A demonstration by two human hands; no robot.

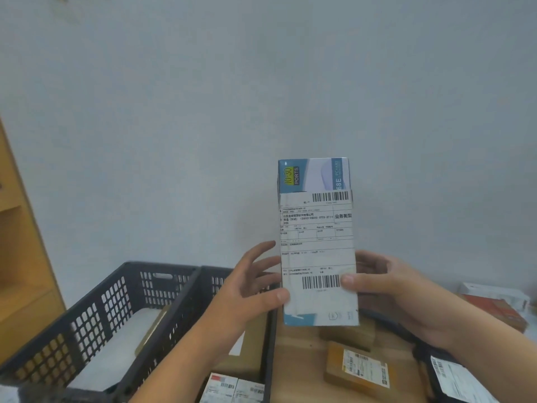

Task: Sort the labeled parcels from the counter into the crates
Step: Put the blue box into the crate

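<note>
I hold a tall white and blue box (316, 237) upright in front of me, its shipping label with two barcodes facing me. My left hand (252, 289) grips its left edge, thumb on the front near the bottom. My right hand (389, 289) grips the right edge, thumb pressed beside the lower barcode. Below the box, a brown labeled parcel (359, 369) lies on the counter (296, 367). Two dark plastic crates stand to the left: the left crate (96, 309) holds a white flat item, the second crate (200, 301) holds cardboard parcels and labeled white packets (232, 388).
A wooden shelf unit (20, 251) stands at the far left. At the right lie a red and white box (499, 306) and a black parcel with a white label (456, 379). Another brown box (348, 334) sits under the held box. A plain wall fills the background.
</note>
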